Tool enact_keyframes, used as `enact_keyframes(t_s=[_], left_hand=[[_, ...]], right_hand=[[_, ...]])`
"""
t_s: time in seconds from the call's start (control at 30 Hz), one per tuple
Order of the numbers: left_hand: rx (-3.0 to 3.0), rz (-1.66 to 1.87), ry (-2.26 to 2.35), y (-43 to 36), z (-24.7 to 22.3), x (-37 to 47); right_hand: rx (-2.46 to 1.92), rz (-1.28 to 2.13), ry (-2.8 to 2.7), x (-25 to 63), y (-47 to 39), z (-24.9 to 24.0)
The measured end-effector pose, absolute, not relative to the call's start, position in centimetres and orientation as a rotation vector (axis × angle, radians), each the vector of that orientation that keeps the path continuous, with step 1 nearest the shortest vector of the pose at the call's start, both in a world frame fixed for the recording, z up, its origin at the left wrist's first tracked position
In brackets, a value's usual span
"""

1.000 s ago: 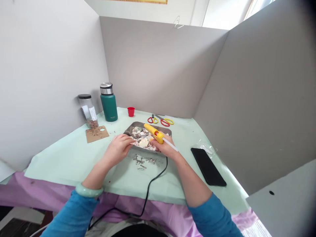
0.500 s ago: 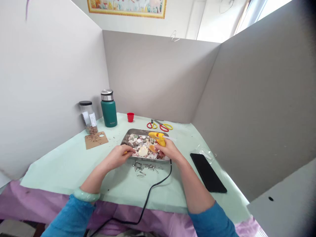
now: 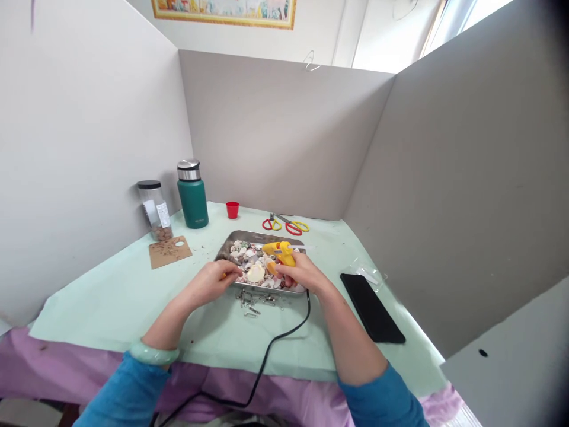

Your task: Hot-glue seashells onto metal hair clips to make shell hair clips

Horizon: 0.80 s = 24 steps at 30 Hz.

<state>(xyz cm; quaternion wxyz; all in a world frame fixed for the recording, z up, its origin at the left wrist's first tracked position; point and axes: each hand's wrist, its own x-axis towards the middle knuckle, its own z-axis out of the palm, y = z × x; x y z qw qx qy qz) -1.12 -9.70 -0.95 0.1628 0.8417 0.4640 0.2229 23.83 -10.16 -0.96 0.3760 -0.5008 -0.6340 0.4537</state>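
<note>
A metal tray [image 3: 224, 249] full of shells lies at the middle of the table. Over its right part my right hand [image 3: 303, 274] is closed round a yellow glue gun [image 3: 281, 251], whose nozzle points left. An orange shell [image 3: 272, 268] shows beside the fingers of that hand. At the tray's left front corner, my left hand [image 3: 214, 281] has its fingers pinched together; a bit of orange shows at them, too small to name. A large pale shell [image 3: 255, 273] lies on the heap between the hands. Several metal pins [image 3: 252, 301] are scattered in front of the tray.
Behind the tray are scissors [image 3: 293, 227] and a red cup [image 3: 232, 210]. A green bottle [image 3: 194, 198], a jar [image 3: 155, 213] and a brown card [image 3: 170, 252] stand or lie at left. A black phone [image 3: 372, 308] lies at right; a black cable [image 3: 271, 344] crosses the front.
The glue gun has turned more level and shifted slightly left. The orange shell by my right hand shows less of its face. The whole view has shifted slightly; my left hand stays by the tray corner.
</note>
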Motion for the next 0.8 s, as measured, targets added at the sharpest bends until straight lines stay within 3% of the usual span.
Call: enact_keyframes(t_s=[0.23,0.53,0.8], left_hand=[[2.446,0.59,1.214,-10.4,-0.8,-1.4],[2.43,0.643,1.266,-9.6,-1.0,-1.5],[2.35,0.538,1.269,-10.2,-0.3,-1.6]], right_hand=[[-1.282,1.243,-1.724,24.1,-11.3,0.1],[-1.267,0.95,-1.539,24.4,-8.7,-2.1],[-1.258,0.92,-1.517,24.4,-8.7,-2.5]])
